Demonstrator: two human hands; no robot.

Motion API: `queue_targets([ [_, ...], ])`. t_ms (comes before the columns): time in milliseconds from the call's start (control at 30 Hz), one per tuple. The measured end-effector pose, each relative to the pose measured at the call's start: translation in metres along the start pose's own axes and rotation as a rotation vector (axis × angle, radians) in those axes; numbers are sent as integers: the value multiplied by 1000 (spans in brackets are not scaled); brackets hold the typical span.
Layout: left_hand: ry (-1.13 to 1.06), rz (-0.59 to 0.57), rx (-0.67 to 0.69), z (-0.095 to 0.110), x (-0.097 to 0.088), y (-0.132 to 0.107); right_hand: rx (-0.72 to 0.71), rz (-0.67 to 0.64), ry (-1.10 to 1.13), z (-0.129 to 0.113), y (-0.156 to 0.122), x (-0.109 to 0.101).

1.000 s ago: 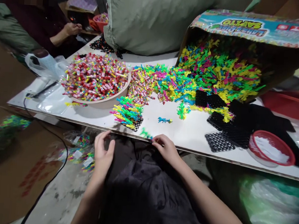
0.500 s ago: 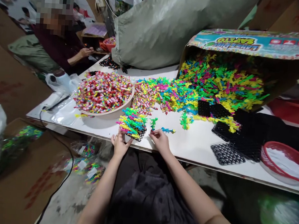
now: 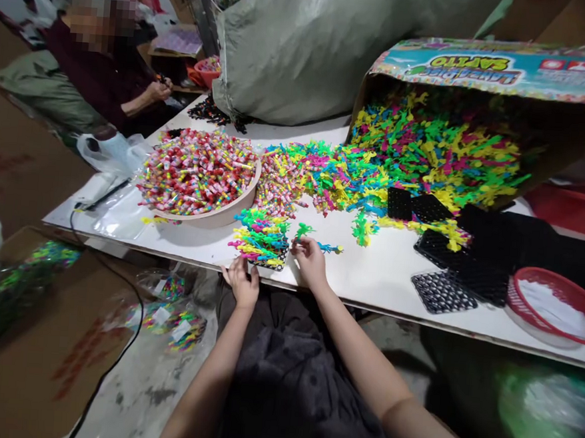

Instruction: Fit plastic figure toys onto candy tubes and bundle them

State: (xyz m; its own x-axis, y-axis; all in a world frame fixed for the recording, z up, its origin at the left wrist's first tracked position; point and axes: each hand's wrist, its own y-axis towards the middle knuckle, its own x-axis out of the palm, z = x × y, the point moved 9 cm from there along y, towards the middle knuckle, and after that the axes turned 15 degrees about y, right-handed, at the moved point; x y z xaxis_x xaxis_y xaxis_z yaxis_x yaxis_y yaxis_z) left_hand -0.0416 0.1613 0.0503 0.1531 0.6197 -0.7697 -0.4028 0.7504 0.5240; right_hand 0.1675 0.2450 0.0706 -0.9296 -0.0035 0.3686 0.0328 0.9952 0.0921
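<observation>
A black perforated tray lies by the table's front edge, with several rows of green, yellow, pink and blue plastic figures on it. At its near left edge is my left hand, thumb and fingers apart, fingertips against the tray or its figures. My right hand is just right of the tray, thumb and fingers pinched together. Whatever is in that pinch is too small to make out. Just beyond those fingertips is a green figure, and a blue figure with a yellow end lies beside the hand.
A basin heaped with small wrapped tubes stands left. Loose figures spill from a tipped carton. Black trays and a red basket lie right. A big grey sack is behind; a co-worker sits far left.
The tray has turned and sits flatter and squarer on the table. My left hand has shifted from its left corner to the near edge. My right hand has moved slightly toward the green figure.
</observation>
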Motion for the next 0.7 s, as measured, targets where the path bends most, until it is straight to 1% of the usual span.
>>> queue_targets([
  [133, 22, -4, 2, 0, -1, 0, -87, -9, -119, -4, -2, 8],
  [267, 28, 8, 16, 1, -2, 0, -97, 8, -232, -7, -7, 13],
  [400, 15, 23, 33, 3, -3, 0, -152, 30, -311, -16, -9, 15],
  [567, 0, 16, 38, 2, -1, 0, -123, 53, -355, -14, -8, 13],
  [700, -9, -15, 14, 0, 2, 0, -115, 57, -433, -10, -8, 12],
])
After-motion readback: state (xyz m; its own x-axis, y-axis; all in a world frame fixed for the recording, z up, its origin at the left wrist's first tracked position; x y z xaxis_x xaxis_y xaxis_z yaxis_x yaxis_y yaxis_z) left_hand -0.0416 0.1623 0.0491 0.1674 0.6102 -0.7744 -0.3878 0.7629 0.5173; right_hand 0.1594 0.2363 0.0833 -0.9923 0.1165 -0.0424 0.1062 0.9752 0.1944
